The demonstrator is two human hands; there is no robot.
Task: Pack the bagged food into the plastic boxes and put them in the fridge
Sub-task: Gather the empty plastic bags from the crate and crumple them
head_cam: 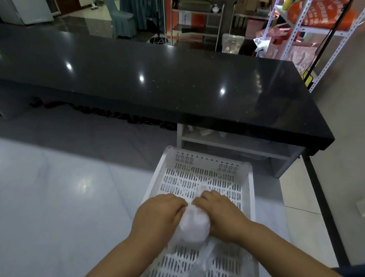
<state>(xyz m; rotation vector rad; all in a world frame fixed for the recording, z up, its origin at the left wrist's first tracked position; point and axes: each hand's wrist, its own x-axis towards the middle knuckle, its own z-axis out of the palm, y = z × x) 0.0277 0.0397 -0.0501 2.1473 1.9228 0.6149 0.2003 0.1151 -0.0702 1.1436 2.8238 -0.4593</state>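
Two grips clasp bagged food [192,225] over a white slotted crate [246,190].
Head view: left grip [159,215] & right grip [222,212], fingers curled, hold the bag from opp. sides nr its twisted neck; black table [172,84] behind.

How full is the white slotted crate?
Nearly empty: the crate shows mostly bare slotted floor; besides the held bagged food, only one clear bag lies there.

Bagged food [193,225] above the slotted tray [202,176], left hand [159,215] gripping its left side, right hand [223,212] its right, long counter [150,86] behind the tray, shelving rack [322,26] beyond the counter's right end
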